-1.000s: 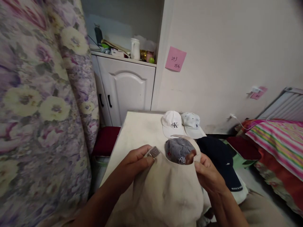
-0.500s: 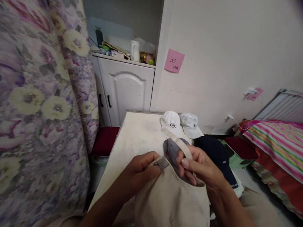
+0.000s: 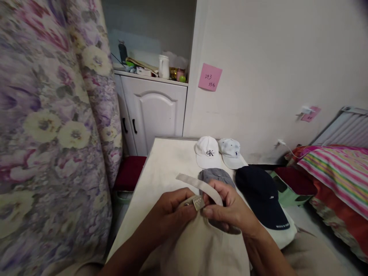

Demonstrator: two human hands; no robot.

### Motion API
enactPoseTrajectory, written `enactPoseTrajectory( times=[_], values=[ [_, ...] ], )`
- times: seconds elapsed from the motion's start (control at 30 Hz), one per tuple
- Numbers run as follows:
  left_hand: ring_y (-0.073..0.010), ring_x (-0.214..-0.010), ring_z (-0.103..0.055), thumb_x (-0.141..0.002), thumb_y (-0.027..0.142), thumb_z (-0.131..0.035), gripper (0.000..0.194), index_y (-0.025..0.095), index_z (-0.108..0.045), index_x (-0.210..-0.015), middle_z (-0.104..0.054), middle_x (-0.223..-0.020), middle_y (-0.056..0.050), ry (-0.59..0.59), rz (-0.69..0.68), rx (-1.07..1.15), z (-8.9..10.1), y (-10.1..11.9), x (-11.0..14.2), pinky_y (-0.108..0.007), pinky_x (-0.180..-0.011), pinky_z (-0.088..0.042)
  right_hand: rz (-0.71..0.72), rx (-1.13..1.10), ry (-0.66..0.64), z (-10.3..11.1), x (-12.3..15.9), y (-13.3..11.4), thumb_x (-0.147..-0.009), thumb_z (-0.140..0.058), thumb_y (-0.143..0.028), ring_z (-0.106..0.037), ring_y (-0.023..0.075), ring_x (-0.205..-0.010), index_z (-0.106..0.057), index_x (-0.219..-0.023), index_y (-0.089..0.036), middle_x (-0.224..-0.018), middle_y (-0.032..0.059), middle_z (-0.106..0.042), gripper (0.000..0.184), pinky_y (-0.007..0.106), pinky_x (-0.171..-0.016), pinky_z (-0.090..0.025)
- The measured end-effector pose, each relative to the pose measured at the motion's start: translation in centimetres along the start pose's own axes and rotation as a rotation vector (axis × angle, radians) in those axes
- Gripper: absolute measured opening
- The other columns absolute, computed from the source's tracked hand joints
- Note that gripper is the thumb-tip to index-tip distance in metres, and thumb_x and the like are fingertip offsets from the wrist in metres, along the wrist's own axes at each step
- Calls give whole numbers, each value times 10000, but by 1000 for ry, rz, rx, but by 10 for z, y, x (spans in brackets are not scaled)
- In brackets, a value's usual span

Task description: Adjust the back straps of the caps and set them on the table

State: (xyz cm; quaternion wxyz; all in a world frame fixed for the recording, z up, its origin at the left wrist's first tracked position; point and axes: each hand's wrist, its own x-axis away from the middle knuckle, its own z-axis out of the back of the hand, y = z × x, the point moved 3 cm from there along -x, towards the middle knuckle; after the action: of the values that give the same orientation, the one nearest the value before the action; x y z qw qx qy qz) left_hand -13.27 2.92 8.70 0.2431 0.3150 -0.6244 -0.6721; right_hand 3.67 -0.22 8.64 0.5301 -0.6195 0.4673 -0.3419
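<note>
I hold a beige cap (image 3: pixel 201 249) low in front of me, its back towards me. My left hand (image 3: pixel 172 212) pinches the cap's metal buckle (image 3: pixel 197 202). My right hand (image 3: pixel 232 211) grips the cap's beige strap (image 3: pixel 198 185), which sticks out up and to the left. Both hands are closed and meet at the buckle. Beyond them on the pale table (image 3: pixel 163 168) lie a grey cap (image 3: pixel 214 175), a navy cap (image 3: pixel 261 195), a white cap with black letters (image 3: pixel 207 152) and a pale speckled cap (image 3: pixel 230 150).
A floral curtain (image 3: pixel 48 126) fills the left side. A white cabinet (image 3: pixel 153 111) with clutter on top stands behind the table. A pink note (image 3: pixel 211 77) is stuck on the wall. A striped blanket (image 3: pixel 336 172) lies on the right, a dark red stool (image 3: pixel 129 172) left of the table.
My right hand has moved left from the cap's rim to the buckle, pulling the strap free so its end now points up-left. The grey cap behind shows more.
</note>
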Motion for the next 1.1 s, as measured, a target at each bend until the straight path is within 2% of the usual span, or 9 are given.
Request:
enactPoseTrajectory(
  times=[0.23,0.3,0.37,0.43,0.57,0.7,0.8,0.93,1.1],
  values=[
    [-113,-625,-442,-817,458,-696,321,137,-690,-804,-590,-701,-1,4,-13,47,4,-2,-2,-217,-573,-341,108,150,51,-2,1,-9,-665,-875,-347,-517,78,-566,-644,-777,-176,-681,-30,-609,308,179,-507,-434],
    [-101,-584,-410,-811,479,-691,346,137,-669,-760,-554,-652,14,14,-1,45,6,-4,-2,-215,-546,-316,100,117,36,1,1,-7,-725,-831,-406,-481,58,-477,-655,-844,-178,-669,-21,-645,312,155,-423,-378],
    [-89,-545,-370,-817,483,-680,355,140,-653,-728,-504,-601,34,32,7,20,7,-5,-2,-213,-521,-284,120,51,18,5,2,-6,-834,-731,-451,-375,22,-360,-651,-910,-176,-624,-20,-665,297,127,-336,-258],
    [-82,-524,-341,-829,472,-668,345,145,-650,-720,-467,-575,47,56,-2,-13,9,-4,-2,-215,-506,-260,164,-24,18,11,3,-7,-921,-637,-437,-308,-2,-311,-650,-926,-171,-589,-19,-670,266,111,-315,-193],
    [-91,-560,-380,-857,412,-655,313,146,-658,-693,-482,-608,36,91,-42,-129,10,1,-2,-221,-526,-277,193,-135,33,22,5,-15,-921,-666,-331,-449,0,-361,-673,-908,-167,-654,-4,-692,165,85,-363,-321],
    [-109,-634,-467,-882,388,-644,283,147,-684,-739,-568,-688,7,44,-71,-149,10,2,-3,-226,-582,-331,182,-196,-23,28,10,-26,-894,-700,-265,-597,42,-482,-703,-965,-182,-758,11,-709,109,106,-442,-455],
    [-99,-592,-446,-889,421,-642,299,150,-679,-768,-568,-661,13,21,-21,-70,10,-1,-4,-221,-561,-329,192,-198,-15,29,14,-35,-915,-676,-272,-575,31,-471,-714,-988,-182,-773,17,-711,122,95,-424,-427],
    [-91,-556,-433,-848,479,-690,341,147,-678,-771,-559,-634,16,27,18,27,11,-5,-5,-213,-529,-318,255,-136,76,29,18,-49,-965,-611,-337,-499,11,-406,-719,-977,-188,-698,13,-707,185,101,-418,-375],
    [-117,-596,-510,-801,534,-727,403,134,-714,-762,-632,-670,-27,-7,-78,80,12,-5,-7,-227,-573,-374,308,-87,98,25,22,-61,-979,-584,-347,-452,16,-389,-716,-972,-202,-686,6,-698,196,145,-414,-325]
  ],
)
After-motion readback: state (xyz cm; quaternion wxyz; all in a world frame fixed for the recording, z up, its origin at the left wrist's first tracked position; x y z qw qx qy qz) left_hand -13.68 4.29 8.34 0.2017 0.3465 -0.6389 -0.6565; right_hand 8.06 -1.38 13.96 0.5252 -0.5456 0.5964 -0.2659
